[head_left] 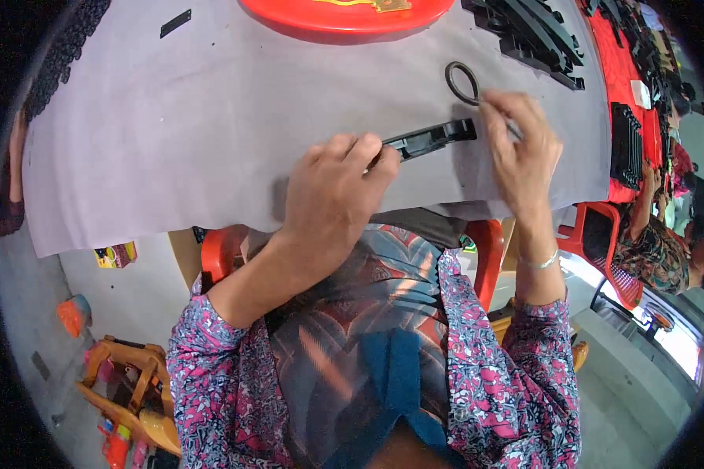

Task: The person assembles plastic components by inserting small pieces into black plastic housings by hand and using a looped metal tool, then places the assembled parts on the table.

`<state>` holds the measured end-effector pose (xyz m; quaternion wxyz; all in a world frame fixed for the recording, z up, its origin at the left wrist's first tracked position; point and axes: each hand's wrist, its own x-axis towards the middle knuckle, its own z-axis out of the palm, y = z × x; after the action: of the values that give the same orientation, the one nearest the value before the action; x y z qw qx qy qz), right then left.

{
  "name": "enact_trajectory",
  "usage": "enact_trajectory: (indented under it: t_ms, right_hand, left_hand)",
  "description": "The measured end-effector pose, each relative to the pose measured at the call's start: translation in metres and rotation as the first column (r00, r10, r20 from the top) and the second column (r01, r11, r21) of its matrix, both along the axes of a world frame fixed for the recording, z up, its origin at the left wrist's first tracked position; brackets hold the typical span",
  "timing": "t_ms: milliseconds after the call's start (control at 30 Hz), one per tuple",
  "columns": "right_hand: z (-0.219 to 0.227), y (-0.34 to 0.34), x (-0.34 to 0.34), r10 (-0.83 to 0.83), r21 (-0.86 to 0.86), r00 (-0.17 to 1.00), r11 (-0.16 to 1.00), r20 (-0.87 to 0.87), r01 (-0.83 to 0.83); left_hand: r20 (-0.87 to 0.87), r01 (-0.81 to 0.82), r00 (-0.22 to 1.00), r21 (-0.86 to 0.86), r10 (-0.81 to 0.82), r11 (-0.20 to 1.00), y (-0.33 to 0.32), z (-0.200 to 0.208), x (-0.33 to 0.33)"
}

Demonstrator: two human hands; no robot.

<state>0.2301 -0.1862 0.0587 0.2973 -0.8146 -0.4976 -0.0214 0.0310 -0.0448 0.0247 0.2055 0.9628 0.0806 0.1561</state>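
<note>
My left hand (336, 187) is closed around one end of a long black plastic piece (430, 141), holding it just above the table. The piece's other end points right and shows a notched, hollow side. In my right hand (522, 144), pinched between thumb and fingers, is a thin tool with a dark loop handle (463, 84). A bit of its metal shows past the fingers, but the working end is mostly hidden. The tool and the black piece are apart, a short gap between them.
The table has a grey cloth (211, 117). A red basin (352, 23) with gold-coloured pieces stands at the far edge. Black plastic parts (532, 39) are piled at far right; a small black strip (176, 23) lies far left. Another person (665, 250) sits at right by a red chair (598, 242).
</note>
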Motion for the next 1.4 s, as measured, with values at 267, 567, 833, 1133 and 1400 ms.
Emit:
enact_trajectory:
  t_ms: [267,567,833,1133,1400]
  right_hand:
    - [-0.027,0.016,0.042,-0.092,-0.147,0.993,0.986,-0.070,0.080]
    - [-0.030,0.018,0.037,0.032,-0.182,0.981,0.981,-0.192,-0.068]
    - [0.015,0.009,0.033,0.048,0.264,0.822,0.956,-0.568,0.126]
    - [0.039,0.042,-0.029,0.704,0.697,0.080,0.669,-0.705,0.258]
    - [0.022,0.046,-0.038,0.674,0.681,0.107,0.711,-0.731,0.178]
  left_hand:
    - [0.162,-0.074,0.984,0.028,0.068,0.997,-0.008,-0.019,0.008]
    - [0.181,0.004,0.983,0.044,-0.012,0.999,0.000,-0.023,0.002]
    - [0.167,0.038,0.985,0.046,-0.045,0.998,0.005,-0.018,0.003]
    - [0.152,-0.002,0.988,0.099,-0.013,0.995,0.004,-0.020,0.007]
    - [0.188,0.000,0.982,0.104,-0.020,0.995,0.003,-0.024,0.005]
